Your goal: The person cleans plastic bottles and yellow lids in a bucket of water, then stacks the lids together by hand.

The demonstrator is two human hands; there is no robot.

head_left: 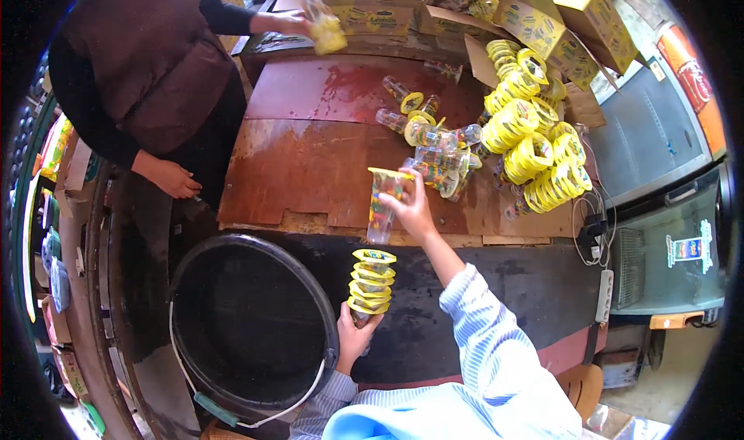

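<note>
Near the front of the table, my left hand is closed around the lower end of an upright stack of yellow-rimmed plastic cups. Just above that stack, my right hand grips a single clear cup with a yellow rim and coloured print. Its rim is uppermost and its narrow base hangs over the stack, slightly apart from it. Beyond my right hand lies a loose heap of similar cups, tipped on their sides at various angles.
A big black bucket stands left of my left hand. Nested cup stacks pile up at the right, before cardboard boxes. A power strip with cables lies at the table's right. Across at left, a co-worker holds cups.
</note>
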